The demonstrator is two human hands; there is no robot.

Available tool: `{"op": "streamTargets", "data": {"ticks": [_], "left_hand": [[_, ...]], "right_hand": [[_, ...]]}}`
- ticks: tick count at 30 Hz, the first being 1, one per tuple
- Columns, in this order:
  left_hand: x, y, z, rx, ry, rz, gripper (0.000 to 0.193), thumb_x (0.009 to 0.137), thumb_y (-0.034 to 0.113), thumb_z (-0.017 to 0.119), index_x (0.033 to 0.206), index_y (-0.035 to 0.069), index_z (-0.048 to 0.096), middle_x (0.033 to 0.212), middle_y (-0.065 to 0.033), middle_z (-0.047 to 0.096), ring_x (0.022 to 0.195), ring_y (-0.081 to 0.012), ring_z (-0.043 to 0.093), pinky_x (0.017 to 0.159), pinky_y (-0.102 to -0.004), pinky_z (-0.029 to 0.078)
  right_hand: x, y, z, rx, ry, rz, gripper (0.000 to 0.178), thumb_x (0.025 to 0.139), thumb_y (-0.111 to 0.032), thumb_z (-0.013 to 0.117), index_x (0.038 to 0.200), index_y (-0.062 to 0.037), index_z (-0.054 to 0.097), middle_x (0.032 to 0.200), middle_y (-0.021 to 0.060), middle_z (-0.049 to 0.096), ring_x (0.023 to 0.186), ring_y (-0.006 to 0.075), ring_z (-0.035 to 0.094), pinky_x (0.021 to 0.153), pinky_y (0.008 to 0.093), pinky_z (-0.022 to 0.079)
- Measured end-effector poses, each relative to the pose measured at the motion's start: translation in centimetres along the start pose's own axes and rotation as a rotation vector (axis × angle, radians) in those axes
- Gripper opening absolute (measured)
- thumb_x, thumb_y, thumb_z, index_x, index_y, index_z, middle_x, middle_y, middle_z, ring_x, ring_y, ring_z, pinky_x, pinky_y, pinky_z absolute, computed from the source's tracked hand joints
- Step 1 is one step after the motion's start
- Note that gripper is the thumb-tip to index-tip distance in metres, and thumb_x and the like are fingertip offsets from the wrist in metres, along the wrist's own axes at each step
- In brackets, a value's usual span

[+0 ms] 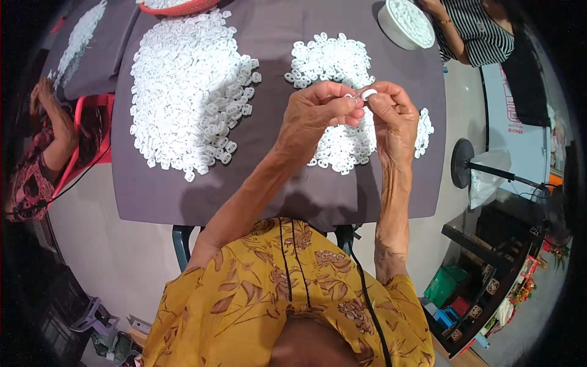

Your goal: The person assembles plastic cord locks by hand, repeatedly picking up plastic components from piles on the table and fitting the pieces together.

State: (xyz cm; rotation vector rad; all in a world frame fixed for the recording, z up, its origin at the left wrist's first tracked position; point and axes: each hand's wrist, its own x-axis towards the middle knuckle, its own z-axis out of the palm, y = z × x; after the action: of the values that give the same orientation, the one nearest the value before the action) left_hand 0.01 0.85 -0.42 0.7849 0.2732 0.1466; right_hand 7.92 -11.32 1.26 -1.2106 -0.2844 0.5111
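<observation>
My two hands meet above the table, close together. Between the thumb and finger of my right hand (395, 119) is a small white plastic piece (368, 94) with a rounded shape. My left hand (318, 113) is closed in a pinch beside it, its fingertips nearly touching the right ones. A bit of white shows at the left fingertips, too small to name. Beneath my hands lies a heap of similar white pieces (330, 58), partly hidden by them. A larger heap of white pieces (183, 92) spreads over the table to the left.
A grey cloth covers the table (263, 196). A white tub (406, 24) of pieces stands at the far right, near a person in a striped top (489, 40). A red basket (177, 7) sits at the far edge. Another person's arm (61, 128) is at left. A small heap (423, 133) lies right.
</observation>
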Motion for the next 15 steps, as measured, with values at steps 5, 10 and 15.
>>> {"op": "streamTargets", "data": {"ticks": [5,10,15], "left_hand": [[0.1,-0.6,-0.1,-0.01,-0.003,-0.027,0.017,0.079,0.008,0.059,0.092,-0.004,0.056,0.086,-0.012,0.061,0.078,-0.0181,0.061,0.074,-0.0281,0.051],[0.2,-1.1,0.4,-0.081,-0.003,-0.085,0.017,0.08,0.007,0.059,0.092,-0.004,0.056,0.086,-0.0135,0.06,0.08,-0.0202,0.061,0.076,-0.0301,0.051],[0.1,-0.9,0.1,-0.078,-0.005,-0.062,0.017,0.08,0.007,0.058,0.092,-0.004,0.056,0.085,-0.0133,0.06,0.08,-0.0203,0.061,0.077,-0.0301,0.051]], "right_hand": [[-0.2,0.5,-0.4,0.001,0.047,-0.005,0.011,0.079,0.001,0.056,0.09,0.0031,0.057,0.085,0.0099,0.061,0.077,0.0131,0.058,0.073,0.023,0.046],[-0.5,0.8,-0.6,-0.041,0.105,-0.027,0.013,0.075,0.001,0.061,0.088,0.0031,0.06,0.083,0.007,0.061,0.076,0.0113,0.056,0.07,0.0226,0.043],[-1.4,-0.5,-0.7,-0.447,0.099,-0.064,0.013,0.076,0.001,0.062,0.088,0.0028,0.06,0.084,0.0048,0.06,0.076,0.0099,0.055,0.071,0.0216,0.043]]}}
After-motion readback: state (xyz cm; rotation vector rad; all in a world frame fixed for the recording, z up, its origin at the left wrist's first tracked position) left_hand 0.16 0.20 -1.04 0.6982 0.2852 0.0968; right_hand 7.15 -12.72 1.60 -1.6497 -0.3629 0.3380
